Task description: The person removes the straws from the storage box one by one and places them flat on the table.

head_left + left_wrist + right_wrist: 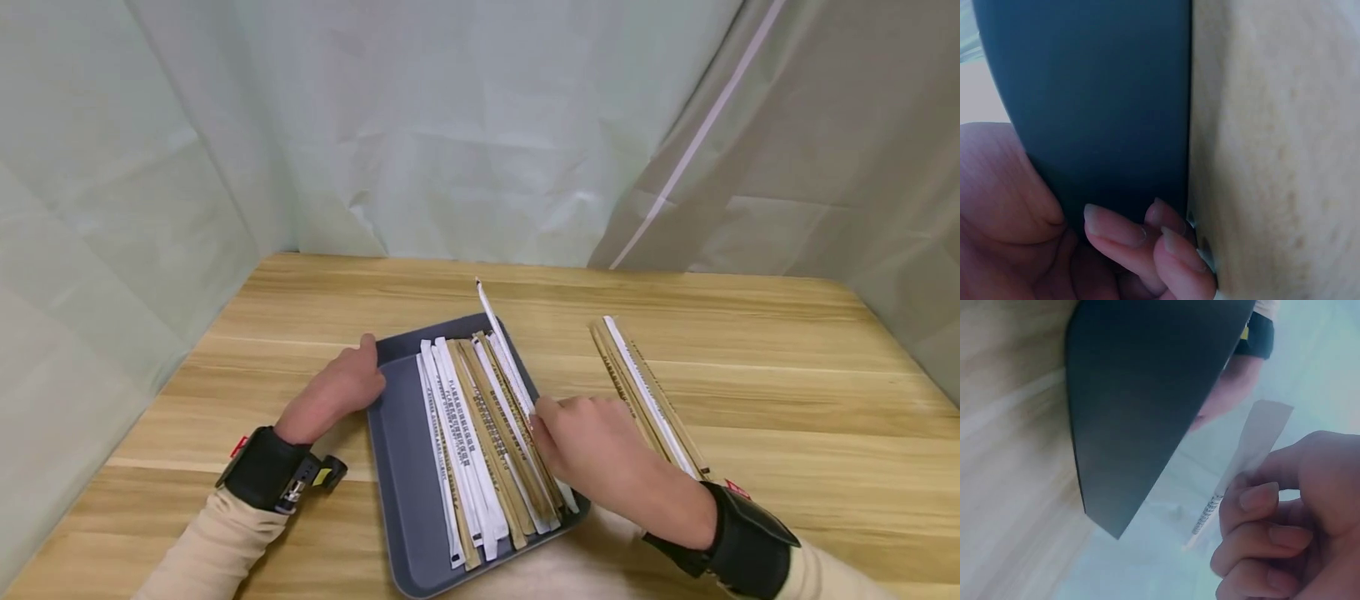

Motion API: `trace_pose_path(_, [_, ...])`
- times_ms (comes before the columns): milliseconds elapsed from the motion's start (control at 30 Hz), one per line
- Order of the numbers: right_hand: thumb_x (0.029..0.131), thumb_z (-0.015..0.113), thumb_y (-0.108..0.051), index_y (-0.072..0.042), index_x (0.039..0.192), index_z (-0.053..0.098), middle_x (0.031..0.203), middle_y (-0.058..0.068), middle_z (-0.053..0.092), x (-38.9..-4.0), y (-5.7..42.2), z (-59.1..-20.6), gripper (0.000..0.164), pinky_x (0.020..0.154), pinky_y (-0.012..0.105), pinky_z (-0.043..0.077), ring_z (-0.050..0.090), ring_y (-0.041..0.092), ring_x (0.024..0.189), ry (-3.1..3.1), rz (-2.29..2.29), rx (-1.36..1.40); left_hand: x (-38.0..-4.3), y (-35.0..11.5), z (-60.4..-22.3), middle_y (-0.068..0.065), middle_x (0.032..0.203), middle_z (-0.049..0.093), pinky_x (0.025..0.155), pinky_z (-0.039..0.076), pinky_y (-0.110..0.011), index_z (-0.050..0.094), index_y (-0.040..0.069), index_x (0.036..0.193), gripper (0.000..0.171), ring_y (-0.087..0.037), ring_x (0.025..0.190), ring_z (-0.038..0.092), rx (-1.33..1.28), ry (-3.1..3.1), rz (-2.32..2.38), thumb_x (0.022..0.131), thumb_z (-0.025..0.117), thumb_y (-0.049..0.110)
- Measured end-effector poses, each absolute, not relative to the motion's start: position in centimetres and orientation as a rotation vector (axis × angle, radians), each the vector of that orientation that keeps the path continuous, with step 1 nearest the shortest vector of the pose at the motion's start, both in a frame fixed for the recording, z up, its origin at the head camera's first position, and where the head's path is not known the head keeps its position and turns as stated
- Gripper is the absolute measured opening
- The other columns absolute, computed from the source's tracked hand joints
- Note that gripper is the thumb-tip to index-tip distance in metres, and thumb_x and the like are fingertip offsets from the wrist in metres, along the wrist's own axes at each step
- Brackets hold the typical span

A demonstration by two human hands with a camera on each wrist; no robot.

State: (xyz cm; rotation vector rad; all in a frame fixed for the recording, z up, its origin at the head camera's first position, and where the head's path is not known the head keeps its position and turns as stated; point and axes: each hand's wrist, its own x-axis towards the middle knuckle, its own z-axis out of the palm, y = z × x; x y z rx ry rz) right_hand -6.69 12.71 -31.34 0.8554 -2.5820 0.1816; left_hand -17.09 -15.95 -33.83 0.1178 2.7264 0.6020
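Observation:
A dark grey tray (pixel 397 475) lies on the table with several white and brown paper-wrapped straws (pixel 480 450) side by side inside it. My left hand (pixel 333 392) grips the tray by its left side near the far corner. In the left wrist view its bent fingers (pixel 1119 234) press the outer wall and the thumb side is at the rim. My right hand (pixel 600 446) pinches a white paper-wrapped straw (pixel 490 312) over the tray's right side, its far end raised. That same straw (pixel 1260 434) shows between thumb and fingers in the right wrist view.
Several more wrapped straws (pixel 647 396), brown and white, lie on the wooden table (pixel 787 400) right of the tray, partly hidden by my right hand and wrist. Pale curtains (pixel 480 133) hang behind the table and at both sides.

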Motion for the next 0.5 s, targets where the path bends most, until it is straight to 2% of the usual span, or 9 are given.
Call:
trace_pose_path(133, [0.085, 0.065, -0.007, -0.015, 0.064, 0.048, 0.049, -0.011, 0.030, -6.8, 13.4, -31.3, 0.028, 0.038, 0.022, 0.025, 0.029, 0.003, 0.042, -2.624, 0.246, 0.833, -17.1, -15.9, -33.9, -0.032, 0.100, 0.053, 0.056, 0.040, -0.033, 0.019, -0.019, 0.137, 0.054, -0.028, 0.069, 0.053, 0.126, 2.734, 0.595, 0.092, 0.038, 0.003])
trace_pose_path(300, [0.086, 0.065, -0.008, -0.018, 0.061, 0.039, 0.051, -0.012, 0.026, -6.9, 14.4, -31.4, 0.037, 0.038, 0.024, 0.025, 0.027, 0.002, 0.043, -2.631, 0.272, 0.814, -17.2, -15.9, -33.9, -0.031, 0.098, 0.052, 0.057, 0.040, -0.034, 0.020, -0.019, 0.136, 0.053, -0.029, 0.069, 0.052, 0.130, 2.733, 0.596, 0.092, 0.039, 0.003])
trace_pose_path(500, [0.085, 0.064, -0.009, -0.018, 0.058, 0.037, 0.050, -0.012, 0.026, -7.1, 15.0, -31.5, 0.039, 0.038, 0.024, 0.027, 0.029, 0.002, 0.043, -2.633, 0.244, 0.817, -17.2, -16.0, -33.8, -0.032, 0.100, 0.052, 0.056, 0.040, -0.033, 0.018, -0.019, 0.137, 0.053, -0.029, 0.069, 0.053, 0.121, 2.721, 0.611, 0.092, 0.038, 0.003])
